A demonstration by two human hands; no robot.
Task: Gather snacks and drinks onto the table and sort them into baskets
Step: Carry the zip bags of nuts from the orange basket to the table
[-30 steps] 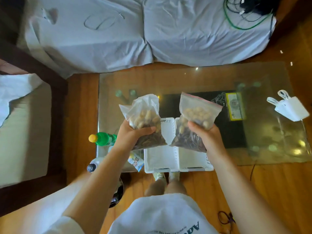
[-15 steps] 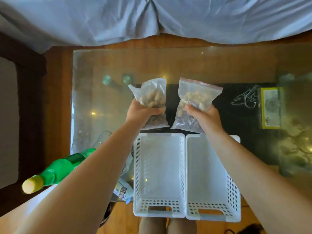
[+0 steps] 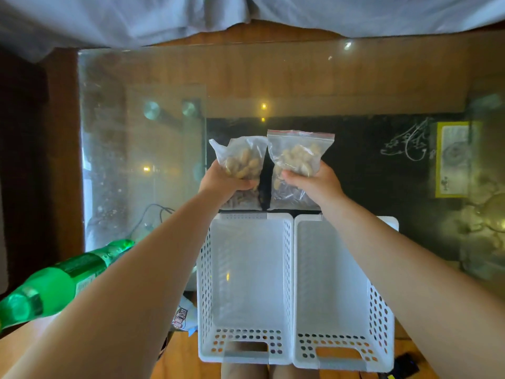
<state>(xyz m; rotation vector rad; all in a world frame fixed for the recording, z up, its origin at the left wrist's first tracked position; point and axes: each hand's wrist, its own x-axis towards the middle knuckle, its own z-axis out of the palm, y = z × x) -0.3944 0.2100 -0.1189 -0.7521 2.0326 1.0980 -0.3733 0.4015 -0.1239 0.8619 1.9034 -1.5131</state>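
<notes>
Two clear plastic bags of nuts are held side by side over the glass table (image 3: pixel 142 127), just beyond two white perforated baskets. My left hand (image 3: pixel 221 181) grips the left bag of nuts (image 3: pixel 243 160) from below. My right hand (image 3: pixel 317 181) grips the right zip bag of nuts (image 3: pixel 297 157), which has a red seal strip. The left basket (image 3: pixel 246 285) and right basket (image 3: pixel 338 291) stand touching each other at the table's near edge, both with nothing inside.
A green bottle (image 3: pixel 60 283) lies at the lower left beside my left forearm. A small snack packet (image 3: pixel 181 318) peeks out under that arm. A grey sheet (image 3: pixel 246 9) covers furniture behind the table. A yellow-framed card (image 3: pixel 453 160) shows under the glass at right.
The view has come closer and lower over the table. Both hands have carried the bags forward and down, past the baskets' far rims, and the bags now nearly touch.
</notes>
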